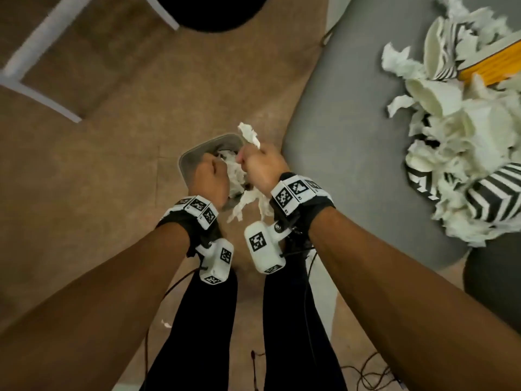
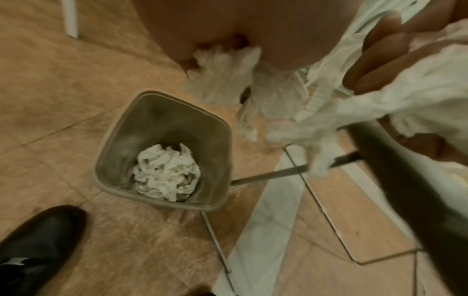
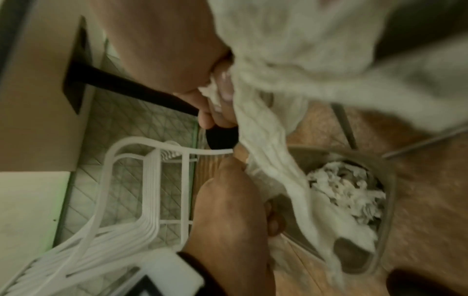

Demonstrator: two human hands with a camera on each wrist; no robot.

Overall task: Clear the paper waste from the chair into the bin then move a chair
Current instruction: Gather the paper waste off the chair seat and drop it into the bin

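Both my hands hang over a small grey bin on the floor, each gripping crumpled white tissue paper. My left hand holds a wad just above the bin. My right hand grips a longer bunch of paper that trails down toward the bin. More crumpled paper lies in the bin's bottom. The grey chair seat to my right carries a big heap of white paper waste mixed with black-and-white striped cups.
A white-framed chair with a black seat stands at the far left. My black shoe is beside the bin. Thin metal chair legs cross the floor to its right. Cables lie near my feet.
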